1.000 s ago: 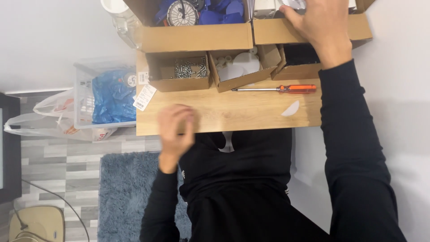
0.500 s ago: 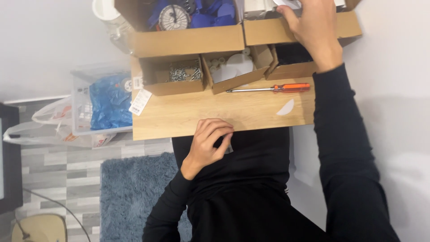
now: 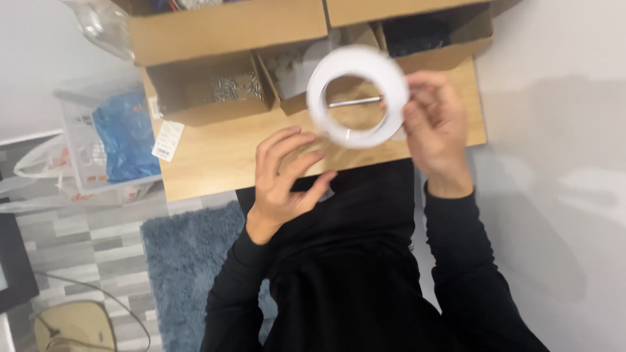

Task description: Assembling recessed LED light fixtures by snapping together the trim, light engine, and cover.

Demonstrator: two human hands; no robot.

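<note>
My right hand (image 3: 438, 130) grips a large white roll of tape (image 3: 357, 96) by its right rim and holds it up over the front of the wooden table (image 3: 215, 153). The roll is blurred by motion. My left hand (image 3: 285, 177) hovers just left of and below the roll with its fingers spread and curled, holding nothing. Through the roll's hole shows the metal shaft of a screwdriver (image 3: 355, 102) lying on the table.
Open cardboard boxes line the table's back: one with small metal screws (image 3: 225, 88), one with white parts (image 3: 290, 65), one dark inside (image 3: 424, 36). A clear bin with blue bags (image 3: 111, 140) stands left of the table. A blue rug (image 3: 186, 261) lies below.
My right hand came back from the far box with the white tape roll and holds it near me. My left hand rose from my lap towards the roll. The view has tilted closer.
</note>
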